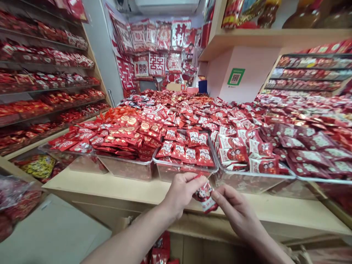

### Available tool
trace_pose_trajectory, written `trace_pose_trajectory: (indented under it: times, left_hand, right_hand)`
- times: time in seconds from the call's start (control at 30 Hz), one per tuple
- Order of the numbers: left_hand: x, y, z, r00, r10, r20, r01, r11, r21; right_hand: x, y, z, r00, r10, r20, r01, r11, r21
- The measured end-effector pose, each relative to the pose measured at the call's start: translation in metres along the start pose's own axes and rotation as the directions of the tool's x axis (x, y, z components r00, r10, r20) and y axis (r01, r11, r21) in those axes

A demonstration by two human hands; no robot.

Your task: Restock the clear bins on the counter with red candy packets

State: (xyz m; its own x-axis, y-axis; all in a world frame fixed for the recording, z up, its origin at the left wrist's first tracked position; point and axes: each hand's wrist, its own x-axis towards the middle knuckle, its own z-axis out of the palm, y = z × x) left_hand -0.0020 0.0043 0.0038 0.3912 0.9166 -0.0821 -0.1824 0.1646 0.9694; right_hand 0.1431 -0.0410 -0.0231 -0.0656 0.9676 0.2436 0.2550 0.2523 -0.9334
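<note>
Both my hands meet over the front edge of a pale wooden counter (110, 187). My left hand (180, 192) is closed on the top of a small red and white candy packet (205, 196). My right hand (236, 209) pinches the same packet from its right side. Just beyond my hands stands a clear plastic tray (176, 171) filled with similar red packets.
Several clear trays (255, 179) heaped with red wrapped sweets cover the counter back to the wall. Shelves (46, 91) of red packets line the left side, more shelves (308, 69) stand at right. A green QR code sign (235, 77) hangs on a pink wall. The floor (55, 231) lies at lower left.
</note>
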Motion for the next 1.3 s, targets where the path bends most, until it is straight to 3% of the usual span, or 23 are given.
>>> trace_pose_trajectory:
  times: [0.2,0.43,0.53,0.63,0.83,1.0,1.1,1.2,1.3]
  left_hand:
    - [-0.003,-0.002,0.0,0.994,-0.065,0.089,0.079,0.983,-0.163]
    - [-0.01,-0.006,-0.003,0.994,-0.049,0.096,0.043,0.997,0.067]
    - [-0.014,-0.009,-0.004,0.981,0.015,0.193,-0.055,0.978,0.201]
    - [-0.017,-0.013,-0.004,0.961,-0.009,0.275,-0.079,0.949,0.305]
    - [-0.012,-0.011,-0.006,0.986,-0.015,0.167,-0.021,0.977,0.211]
    - [-0.01,-0.007,-0.007,0.994,0.059,0.096,-0.079,0.973,0.218]
    - [-0.011,-0.009,-0.007,0.99,0.097,0.104,-0.117,0.972,0.205]
    - [-0.011,-0.012,-0.008,0.989,0.04,0.141,-0.077,0.961,0.266]
    - [-0.009,-0.016,-0.011,0.995,0.047,0.085,-0.073,0.941,0.33]
  right_hand:
    - [-0.004,0.0,0.002,0.993,0.054,-0.101,-0.045,0.995,0.088]
    - [-0.01,0.005,0.003,0.995,0.072,-0.063,-0.059,0.981,0.184]
    - [-0.009,0.009,0.005,0.995,0.042,-0.088,-0.023,0.978,0.207]
    - [-0.008,0.012,0.005,0.991,0.042,-0.125,-0.012,0.974,0.228]
    - [-0.005,0.009,0.002,0.958,0.143,-0.25,-0.032,0.916,0.4]
    - [-0.003,0.007,-0.001,0.983,0.153,-0.103,-0.088,0.88,0.466]
    - [-0.004,0.009,0.003,0.984,0.142,-0.106,-0.079,0.887,0.456]
    - [-0.006,0.008,0.003,0.987,0.129,-0.098,-0.08,0.913,0.4]
    - [0.004,-0.005,-0.021,0.987,0.007,-0.159,0.004,0.998,0.07]
